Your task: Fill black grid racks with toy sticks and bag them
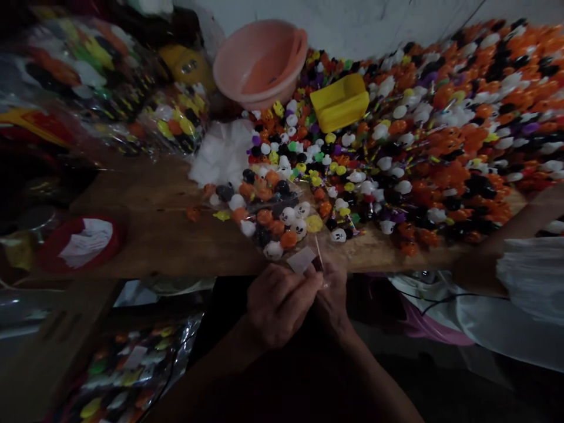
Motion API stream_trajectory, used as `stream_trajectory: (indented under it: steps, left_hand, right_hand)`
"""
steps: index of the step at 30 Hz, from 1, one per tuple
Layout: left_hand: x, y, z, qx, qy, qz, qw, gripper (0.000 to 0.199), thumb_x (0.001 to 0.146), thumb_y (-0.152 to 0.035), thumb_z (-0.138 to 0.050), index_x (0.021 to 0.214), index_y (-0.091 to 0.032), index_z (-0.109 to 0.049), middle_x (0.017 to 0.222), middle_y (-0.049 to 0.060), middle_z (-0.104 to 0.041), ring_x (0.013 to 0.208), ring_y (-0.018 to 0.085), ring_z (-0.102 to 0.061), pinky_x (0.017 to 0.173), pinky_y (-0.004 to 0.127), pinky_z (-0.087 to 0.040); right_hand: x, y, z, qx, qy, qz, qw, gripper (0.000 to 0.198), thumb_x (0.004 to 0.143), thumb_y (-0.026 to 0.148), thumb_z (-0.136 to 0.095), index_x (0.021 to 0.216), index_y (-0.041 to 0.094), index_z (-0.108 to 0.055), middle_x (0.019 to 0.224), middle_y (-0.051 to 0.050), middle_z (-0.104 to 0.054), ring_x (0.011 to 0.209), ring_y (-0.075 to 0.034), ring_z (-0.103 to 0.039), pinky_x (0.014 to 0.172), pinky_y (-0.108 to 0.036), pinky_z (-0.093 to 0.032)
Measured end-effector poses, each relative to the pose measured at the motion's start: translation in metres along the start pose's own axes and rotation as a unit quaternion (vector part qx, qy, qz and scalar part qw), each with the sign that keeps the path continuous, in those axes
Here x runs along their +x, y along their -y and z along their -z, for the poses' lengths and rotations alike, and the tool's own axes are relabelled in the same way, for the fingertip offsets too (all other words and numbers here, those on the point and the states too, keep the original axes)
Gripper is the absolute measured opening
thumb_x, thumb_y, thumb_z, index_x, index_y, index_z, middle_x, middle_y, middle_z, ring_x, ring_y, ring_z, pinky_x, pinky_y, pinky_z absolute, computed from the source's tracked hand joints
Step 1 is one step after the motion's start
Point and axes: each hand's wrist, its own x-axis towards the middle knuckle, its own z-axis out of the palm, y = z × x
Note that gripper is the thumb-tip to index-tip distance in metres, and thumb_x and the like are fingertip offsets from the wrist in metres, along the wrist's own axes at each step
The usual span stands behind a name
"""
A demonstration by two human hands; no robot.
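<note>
A: Bench note. Dim room, pale wall behind; brown wooden tabletop (150, 235) with a heap of small orange, white and black plastic Halloween toys (440, 141) across its right half.

B: Where are your hands?

A: Both at the near edge of the tabletop, side by side and touching. My left hand (277, 302) is pinched on the mouth of a clear plastic bag filled with little skull, pumpkin and ghost figures (275, 220); the bag lies on the wood just beyond my knuckles. A small white paper label (302, 258) sits at the bag's mouth, against my fingertips.

B: And the right?

A: My right hand (332, 296) is closed on a thin pale stick (318, 251), which stands nearly upright above the fingers.

B: Surroundings?

A: Pink plastic basin (259, 61) tilted at the back, yellow plastic box (340, 103) resting on the heap, red round lid (79, 244) at the left. Another person's arm in a white sleeve (529, 276) at the far right.
</note>
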Motion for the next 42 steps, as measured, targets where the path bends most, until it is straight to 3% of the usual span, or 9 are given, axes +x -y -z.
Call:
stream_trajectory:
  steps: [3, 6, 9, 15, 21, 27, 31, 37, 42]
  left_hand:
    - [0.000, -0.004, 0.001, -0.009, 0.020, -0.020, 1.000, 0.019, 0.095, -0.008, -0.058, 0.114, -0.008, -0.063, 0.079, 0.005, -0.071, 0.071, 0.014, -0.065, 0.067, 0.028, -0.053]
    - [-0.004, -0.008, 0.001, -0.032, 0.026, -0.016, 0.999, 0.019, 0.095, -0.009, -0.059, 0.113, -0.007, -0.063, 0.079, 0.005, -0.072, 0.070, 0.014, -0.065, 0.065, 0.029, -0.053]
    - [-0.006, -0.010, -0.001, -0.055, 0.015, -0.002, 0.998, 0.017, 0.094, -0.008, -0.061, 0.111, -0.006, -0.064, 0.078, 0.005, -0.071, 0.069, 0.015, -0.065, 0.064, 0.029, -0.052]
    - [-0.003, -0.007, -0.003, -0.094, -0.011, 0.014, 0.995, 0.019, 0.095, -0.006, -0.057, 0.113, -0.006, -0.064, 0.081, 0.005, -0.070, 0.073, 0.016, -0.064, 0.067, 0.031, -0.053]
    - [-0.004, -0.004, -0.010, -0.107, -0.053, 0.026, 0.993, 0.017, 0.099, -0.010, -0.053, 0.112, -0.009, -0.064, 0.078, 0.003, -0.068, 0.070, 0.014, -0.062, 0.065, 0.029, -0.049]
    - [-0.005, 0.002, -0.013, -0.085, -0.061, 0.025, 0.994, 0.015, 0.097, -0.010, -0.058, 0.110, -0.009, -0.065, 0.074, 0.002, -0.067, 0.067, 0.014, -0.060, 0.067, 0.029, -0.051]
    - [-0.007, 0.001, -0.012, -0.097, -0.047, 0.021, 0.994, 0.016, 0.096, -0.009, -0.059, 0.111, -0.009, -0.064, 0.075, 0.003, -0.066, 0.069, 0.015, -0.062, 0.066, 0.030, -0.050]
    - [-0.006, 0.000, -0.010, -0.115, -0.058, 0.019, 0.991, 0.016, 0.097, -0.008, -0.056, 0.111, -0.008, -0.064, 0.073, 0.002, -0.066, 0.068, 0.014, -0.061, 0.066, 0.029, -0.050]
    - [-0.006, -0.001, -0.007, -0.111, -0.029, 0.004, 0.993, 0.018, 0.096, -0.008, -0.058, 0.113, -0.007, -0.064, 0.076, 0.003, -0.068, 0.070, 0.015, -0.061, 0.067, 0.031, -0.048]
  right_hand:
    - [0.022, 0.012, -0.013, -0.085, -0.028, -0.005, 0.996, 0.033, 0.082, 0.053, -0.063, 0.074, 0.021, -0.063, 0.064, 0.000, -0.062, 0.057, -0.014, -0.057, 0.055, -0.027, -0.046]
    - [0.040, 0.022, -0.016, -0.272, -0.065, 0.028, 0.960, 0.031, 0.084, 0.048, -0.058, 0.066, 0.022, -0.059, 0.063, -0.001, -0.060, 0.058, -0.015, -0.053, 0.059, -0.029, -0.043]
    - [0.047, 0.028, -0.016, -0.346, -0.060, 0.020, 0.936, 0.036, 0.088, 0.043, -0.053, 0.057, 0.024, -0.048, 0.056, 0.000, -0.050, 0.053, -0.014, -0.043, 0.052, -0.030, -0.035]
    - [0.047, 0.038, -0.015, -0.262, 0.065, -0.095, 0.958, 0.036, 0.084, 0.043, -0.050, 0.056, 0.022, -0.044, 0.052, 0.004, -0.040, 0.049, -0.010, -0.035, 0.043, -0.024, -0.025]
    - [0.058, 0.048, -0.023, -0.234, 0.092, -0.074, 0.965, 0.043, 0.088, 0.053, -0.053, 0.058, 0.022, -0.049, 0.051, 0.005, -0.037, 0.046, -0.009, -0.029, 0.042, -0.025, -0.023]
    - [0.072, 0.044, -0.031, -0.324, 0.050, -0.066, 0.942, 0.056, 0.084, 0.059, -0.062, 0.047, 0.022, -0.041, 0.047, 0.005, -0.033, 0.048, -0.008, -0.028, 0.045, -0.027, -0.022]
    - [0.064, 0.042, -0.029, -0.352, 0.014, -0.053, 0.934, 0.048, 0.087, 0.052, -0.056, 0.052, 0.020, -0.049, 0.049, 0.005, -0.033, 0.051, -0.009, -0.031, 0.048, -0.025, -0.024]
    - [0.055, 0.040, -0.034, -0.314, -0.002, -0.069, 0.947, 0.039, 0.087, 0.047, -0.054, 0.060, 0.018, -0.054, 0.051, 0.006, -0.036, 0.051, -0.009, -0.030, 0.047, -0.025, -0.023]
    - [0.060, 0.044, -0.035, -0.391, -0.007, 0.008, 0.920, 0.041, 0.092, 0.044, -0.052, 0.059, 0.020, -0.046, 0.055, 0.005, -0.043, 0.055, -0.010, -0.034, 0.052, -0.025, -0.027]
